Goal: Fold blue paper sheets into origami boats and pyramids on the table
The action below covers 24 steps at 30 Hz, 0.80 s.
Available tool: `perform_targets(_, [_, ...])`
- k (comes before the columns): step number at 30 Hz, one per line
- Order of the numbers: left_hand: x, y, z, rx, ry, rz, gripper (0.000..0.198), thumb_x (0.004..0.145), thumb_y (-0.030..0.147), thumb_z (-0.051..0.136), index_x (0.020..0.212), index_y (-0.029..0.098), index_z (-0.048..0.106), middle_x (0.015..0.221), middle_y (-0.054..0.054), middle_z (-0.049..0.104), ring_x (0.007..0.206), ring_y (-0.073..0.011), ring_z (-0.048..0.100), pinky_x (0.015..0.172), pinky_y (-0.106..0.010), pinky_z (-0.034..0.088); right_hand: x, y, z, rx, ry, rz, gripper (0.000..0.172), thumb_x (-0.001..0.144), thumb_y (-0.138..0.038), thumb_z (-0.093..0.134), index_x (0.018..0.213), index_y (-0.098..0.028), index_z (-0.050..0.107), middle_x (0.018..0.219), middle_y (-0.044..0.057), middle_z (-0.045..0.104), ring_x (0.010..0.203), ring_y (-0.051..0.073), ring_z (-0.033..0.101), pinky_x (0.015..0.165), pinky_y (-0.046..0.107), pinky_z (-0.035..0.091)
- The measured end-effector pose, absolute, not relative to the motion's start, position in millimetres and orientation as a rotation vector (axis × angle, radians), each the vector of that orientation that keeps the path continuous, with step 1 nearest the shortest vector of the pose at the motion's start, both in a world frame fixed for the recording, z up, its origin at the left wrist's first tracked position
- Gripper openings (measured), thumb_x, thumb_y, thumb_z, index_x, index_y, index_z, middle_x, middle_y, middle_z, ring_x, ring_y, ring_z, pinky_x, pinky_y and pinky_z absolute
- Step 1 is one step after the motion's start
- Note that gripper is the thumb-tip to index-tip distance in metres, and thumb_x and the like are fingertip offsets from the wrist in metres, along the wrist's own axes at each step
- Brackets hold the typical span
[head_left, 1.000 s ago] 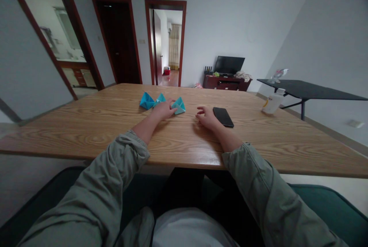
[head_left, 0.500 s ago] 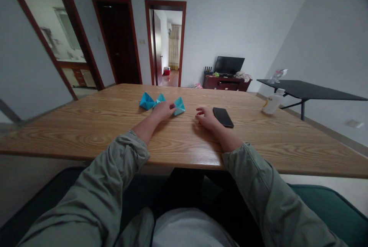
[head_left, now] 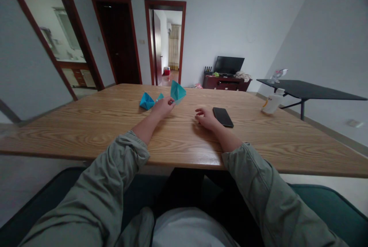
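Note:
Between its fingertips my left hand [head_left: 164, 107] pinches a teal folded-paper boat [head_left: 177, 92], tipped up above the wooden table [head_left: 172, 139]. Behind that hand, a second light-blue paper boat [head_left: 160, 97] is mostly hidden. A darker blue paper boat [head_left: 147, 101] sits just left of it on the tabletop. My right hand [head_left: 205, 118] rests on the table with its fingers loosely curved and apart, holding nothing. Right beside it lies a black smartphone [head_left: 223, 117], screen up.
A translucent plastic bottle [head_left: 272, 102] stands at the table's right side. Beyond it is a black folding table [head_left: 310, 89] with a clear plastic item [head_left: 277, 75] on top. Against the far wall, a television [head_left: 229, 65] stands on a dark red cabinet [head_left: 230, 82].
My left hand has raised and tilted the teal paper boat off the tabletop. My right hand, the phone and the dark blue boat stay where they were.

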<state>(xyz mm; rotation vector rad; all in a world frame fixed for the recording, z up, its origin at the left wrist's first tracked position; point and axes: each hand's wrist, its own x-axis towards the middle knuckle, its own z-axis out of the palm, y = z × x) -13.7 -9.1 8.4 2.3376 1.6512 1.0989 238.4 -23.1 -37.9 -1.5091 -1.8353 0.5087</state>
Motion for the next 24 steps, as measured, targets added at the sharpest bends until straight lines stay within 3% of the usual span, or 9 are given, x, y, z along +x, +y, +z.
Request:
perform_targets(4, [-10.8, -1.1, -4.9, 2.385, 1.548, 0.856, 0.036, 0.080, 0.034, 0.061, 0.114, 0.021, 0.064, 0.090, -0.003, 0.072, 0.079, -0.0170, 0.064, 0.069, -0.025, 0.045, 235.9, -28.3, -32.9, -1.549, -1.859, 0.526, 0.035, 0.082, -0.026, 0.059, 0.116, -0.019, 0.060, 0.104, 0.006, 0.066, 0.066, 0.010, 0.058, 0.066, 0.025, 0.047])
perform_targets(13, [-24.4, 1.9, 6.4, 2.414, 1.609, 0.930, 0.027, 0.084, 0.034, 0.054, 0.104, 0.022, 0.068, 0.092, -0.003, 0.072, 0.084, -0.0184, 0.064, 0.075, -0.027, 0.046, 235.6, -27.0, -33.4, -1.567, -1.918, 0.563, 0.028, 0.083, -0.027, 0.059, 0.109, -0.019, 0.064, 0.102, 0.006, 0.068, 0.067, 0.012, 0.060, 0.060, 0.022, 0.045])
perform_targets(19, [-63.4, 6.3, 23.5, 2.217, 2.135, 1.349, 0.021, 0.080, 0.034, 0.057, 0.094, 0.022, 0.068, 0.111, -0.010, 0.064, 0.110, -0.0294, 0.053, 0.095, -0.041, 0.040, 237.7, -26.8, -34.3, -1.548, -1.965, 0.536, 0.028, 0.082, -0.026, 0.059, 0.108, -0.018, 0.066, 0.100, 0.006, 0.068, 0.075, 0.013, 0.061, 0.063, 0.021, 0.045])
perform_targets(24, [-107.1, 19.1, 6.8, 1.922, 2.341, 1.121, 0.039, 0.064, 0.046, 0.072, 0.096, 0.024, 0.065, 0.114, -0.013, 0.061, 0.108, -0.0340, 0.054, 0.084, -0.043, 0.044, 239.4, -24.7, -35.8, -1.541, -1.991, 0.504, 0.027, 0.082, -0.027, 0.059, 0.107, -0.018, 0.067, 0.098, 0.005, 0.069, 0.075, 0.012, 0.060, 0.066, 0.022, 0.046])
